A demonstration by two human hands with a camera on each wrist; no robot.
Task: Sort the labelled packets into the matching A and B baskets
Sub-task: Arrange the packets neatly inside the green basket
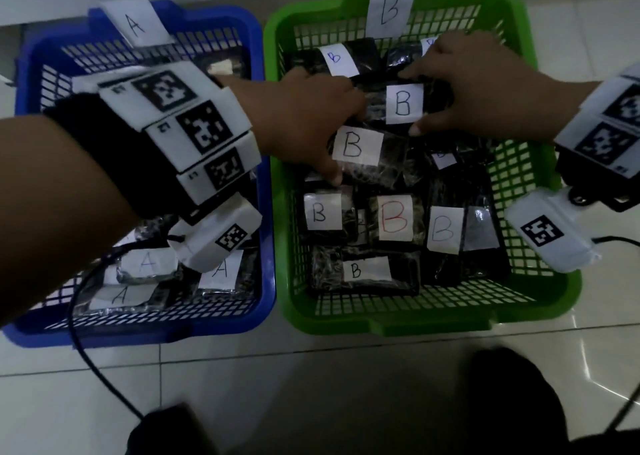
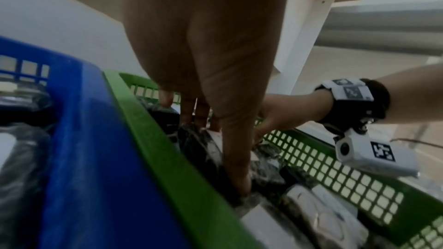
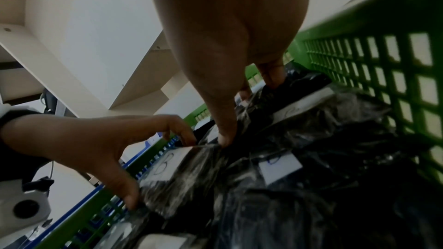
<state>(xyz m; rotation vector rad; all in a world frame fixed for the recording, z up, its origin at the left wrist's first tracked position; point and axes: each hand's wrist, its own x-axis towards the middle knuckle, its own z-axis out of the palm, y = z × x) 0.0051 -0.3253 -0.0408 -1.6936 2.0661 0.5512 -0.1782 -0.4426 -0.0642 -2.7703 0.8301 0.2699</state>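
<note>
A green basket (image 1: 429, 323) with a B sign (image 1: 391, 8) holds several dark packets labelled B. Left of it, a blue basket (image 1: 104, 333) with an A sign (image 1: 135, 22) holds packets labelled A (image 1: 221, 271). Both hands are inside the green basket. My left hand (image 1: 343, 143) grips one B packet (image 1: 362, 148) between its thumb and curled fingers, as the right wrist view also shows (image 3: 167, 162). Just beyond, my right hand (image 1: 410, 101) pinches another B packet (image 1: 403, 106) by its edges, thumb towards me and fingers on the far side.
The baskets stand side by side on a pale tiled floor (image 1: 311, 378), their rims touching. A black cable (image 1: 90, 361) runs from the left wrist across the blue basket to the floor. Dark knees (image 1: 519, 402) show at the bottom. White furniture (image 3: 84, 44) rises behind the baskets.
</note>
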